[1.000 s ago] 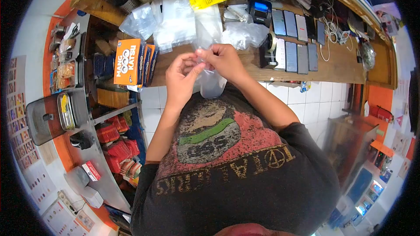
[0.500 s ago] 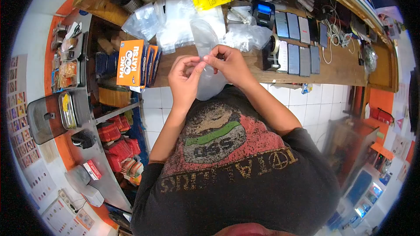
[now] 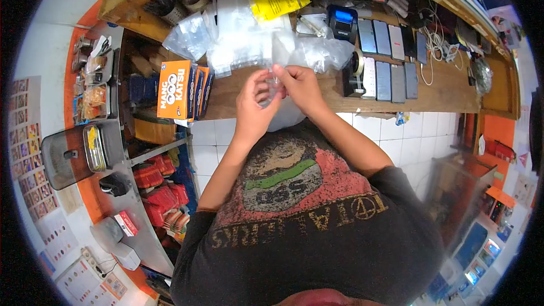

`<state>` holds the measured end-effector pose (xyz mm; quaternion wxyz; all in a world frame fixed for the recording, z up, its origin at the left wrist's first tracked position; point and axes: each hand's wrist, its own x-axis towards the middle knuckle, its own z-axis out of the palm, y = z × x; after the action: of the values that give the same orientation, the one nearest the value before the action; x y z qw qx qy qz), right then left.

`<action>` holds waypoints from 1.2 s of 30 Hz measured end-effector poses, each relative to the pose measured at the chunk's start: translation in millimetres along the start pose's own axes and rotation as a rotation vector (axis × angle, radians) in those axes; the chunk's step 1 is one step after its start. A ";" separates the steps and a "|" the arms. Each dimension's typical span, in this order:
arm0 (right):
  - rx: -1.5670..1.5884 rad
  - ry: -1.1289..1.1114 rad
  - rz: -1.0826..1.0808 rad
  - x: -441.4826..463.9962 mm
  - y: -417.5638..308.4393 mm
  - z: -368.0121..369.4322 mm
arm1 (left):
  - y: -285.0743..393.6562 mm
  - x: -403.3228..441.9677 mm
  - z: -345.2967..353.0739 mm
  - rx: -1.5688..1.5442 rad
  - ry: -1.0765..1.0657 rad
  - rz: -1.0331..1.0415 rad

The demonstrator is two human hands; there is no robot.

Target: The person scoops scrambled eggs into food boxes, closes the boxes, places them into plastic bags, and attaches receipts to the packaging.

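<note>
In front of my chest I hold a thin translucent plastic bag (image 3: 287,115), its lower part hanging over the table edge against my shirt. My left hand (image 3: 255,101) has its fingers curled around the bag's left side, with the thumb near the middle. The right hand (image 3: 303,88) pinches the bag's upper part between thumb and forefinger, close to the left fingertips. Behind the hands lies a spread of clear plastic bags (image 3: 232,51) on the wooden table, topped by a yellow plastic packet (image 3: 279,1).
Orange boxes (image 3: 174,90) stand at the table's left. To the right are a tape dispenser (image 3: 354,78), a small black printer (image 3: 342,22) and rows of phones (image 3: 383,81). White cables (image 3: 435,45) lie farther right. A metal shelf (image 3: 150,156) is at my left.
My left hand has turned, its fingers now curled more loosely and spread. The bag's upper part, which stood up beyond my hands, has bunched down between them. The view has shifted slightly.
</note>
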<state>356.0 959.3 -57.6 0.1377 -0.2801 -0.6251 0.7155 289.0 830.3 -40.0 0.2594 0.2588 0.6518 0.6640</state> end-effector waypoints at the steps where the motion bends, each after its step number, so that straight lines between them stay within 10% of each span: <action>1: 0.133 -0.004 0.042 1.5 -2.8 0.8 | 1.9 3.2 -2.9 0.001 0.005 0.004; 3: 0.162 -0.086 0.012 1.3 -5.4 -2.0 | 4.5 9.9 -13.3 0.577 0.068 0.269; 11: -0.043 -0.011 -0.444 9.7 -35.8 4.3 | 18.5 20.2 -39.7 0.411 0.190 0.201; 17: -0.572 -0.525 -0.830 65.0 -29.7 -14.1 | 10.6 19.6 -52.5 0.301 0.224 -0.005; 25: 0.052 -0.414 -0.217 54.5 -6.9 24.9 | 8.9 28.5 -52.3 -0.091 0.235 -0.054; 36: -0.151 -0.125 -0.407 53.8 0.3 27.4 | -2.1 37.6 -41.3 0.163 0.334 -0.158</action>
<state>297.1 966.3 -68.5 0.2190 -0.1130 -0.7277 0.6401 233.4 825.7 -42.6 0.1770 0.1134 0.7557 0.6203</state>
